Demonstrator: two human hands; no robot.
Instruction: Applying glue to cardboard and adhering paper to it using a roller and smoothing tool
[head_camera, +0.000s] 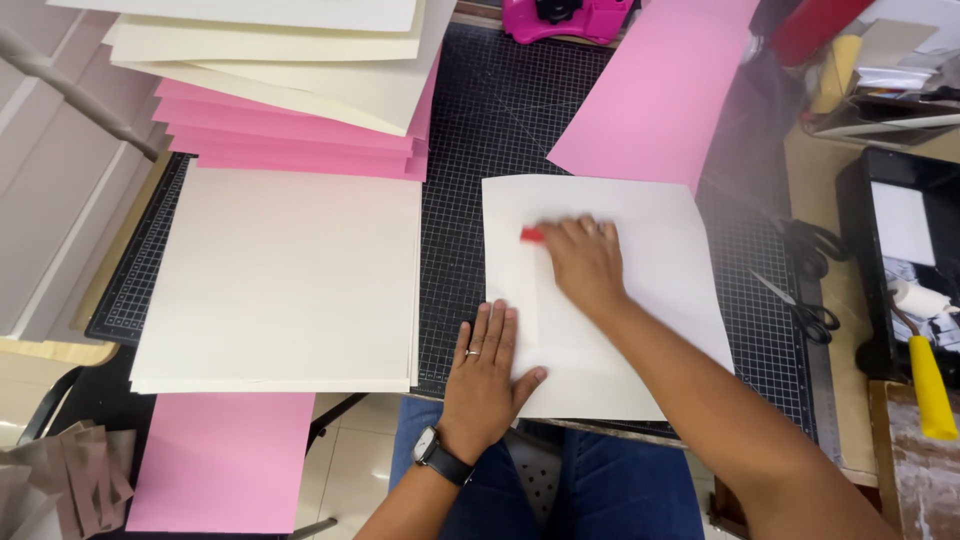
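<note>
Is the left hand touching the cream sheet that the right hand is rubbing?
Touching: the head view shows the left hand flat, its fingers overlapping the cream sheet's left edge.

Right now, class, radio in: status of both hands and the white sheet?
Left hand flat, pinning the white sheet at its near edge. Right hand pressing a small red tool onto it. Scissors lie clear, off to the right.

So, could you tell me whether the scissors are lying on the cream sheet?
No, the scissors lie on the cutting mat, right of the cream sheet.
</note>
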